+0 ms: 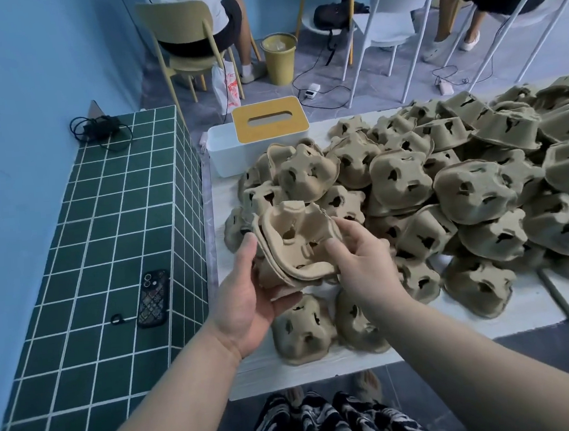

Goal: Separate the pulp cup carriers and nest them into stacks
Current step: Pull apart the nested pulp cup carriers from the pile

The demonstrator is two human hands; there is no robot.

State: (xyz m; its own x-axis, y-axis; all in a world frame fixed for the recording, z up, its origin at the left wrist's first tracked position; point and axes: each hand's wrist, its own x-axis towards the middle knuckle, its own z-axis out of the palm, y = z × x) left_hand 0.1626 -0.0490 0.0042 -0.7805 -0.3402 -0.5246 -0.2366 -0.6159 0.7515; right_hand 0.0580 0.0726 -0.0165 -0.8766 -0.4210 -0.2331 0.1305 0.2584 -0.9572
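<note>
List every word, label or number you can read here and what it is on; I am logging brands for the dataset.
None can be read.
plastic bag: red print, too blurred to read.
phone case: a pattern only, no words.
pulp cup carriers: no print shows.

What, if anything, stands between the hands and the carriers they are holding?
Nothing visible. The left hand and right hand both grip the held carriers directly, above the table; the pile lies behind.

Makeshift workroom, white table (324, 366) heaped with pulp carriers (474, 195), plastic chairs (393, 23)
</note>
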